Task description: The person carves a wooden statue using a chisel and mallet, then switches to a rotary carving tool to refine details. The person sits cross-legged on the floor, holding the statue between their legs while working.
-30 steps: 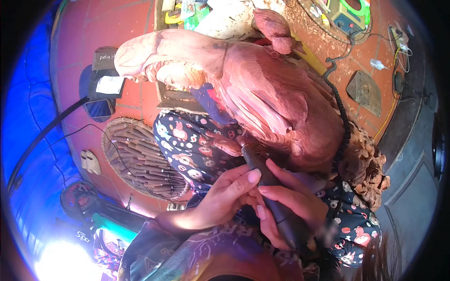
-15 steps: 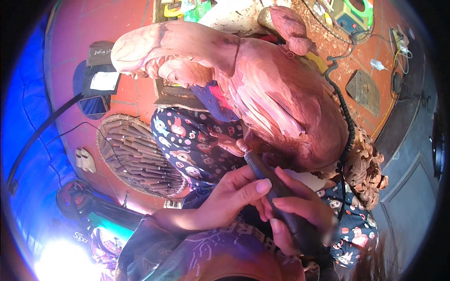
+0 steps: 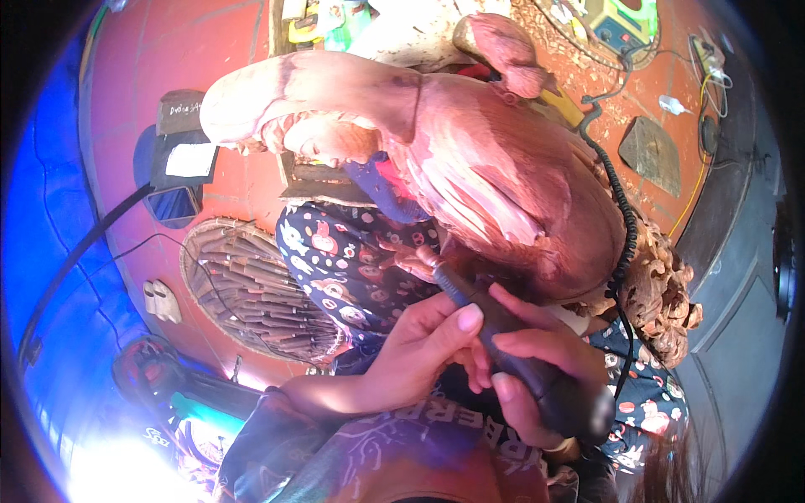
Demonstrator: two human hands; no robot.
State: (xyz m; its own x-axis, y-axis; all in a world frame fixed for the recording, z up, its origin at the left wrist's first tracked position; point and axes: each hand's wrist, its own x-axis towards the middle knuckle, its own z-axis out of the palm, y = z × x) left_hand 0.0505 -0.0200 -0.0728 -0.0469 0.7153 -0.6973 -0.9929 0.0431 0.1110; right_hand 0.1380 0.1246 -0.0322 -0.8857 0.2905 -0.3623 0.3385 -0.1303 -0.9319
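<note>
A large reddish carved wooden figure (image 3: 495, 168) lies on its side before me, its hooded head to the left. Both my hands are on a black rotary carving handpiece (image 3: 574, 409), held at a slant over my lap. My left hand (image 3: 428, 339) pinches its front part between thumb and fingers. Around the thicker rear body wraps my right hand (image 3: 549, 350). The handpiece tip points up and left, right by the figure's small carved hands (image 3: 409, 258); whether it touches them I cannot tell.
A round basket (image 3: 186, 272) of wooden-handled tools stands at left, near a phone (image 3: 174, 204) and slippers (image 3: 162, 302). A black coiled cord (image 3: 622, 226) runs along the figure's right side. At the far right sit a control box (image 3: 616, 35) and a power strip (image 3: 711, 59).
The view has shifted slightly. The rear end of the handpiece and my right hand have swung a little to the right; my grip with both hands stays much the same.
</note>
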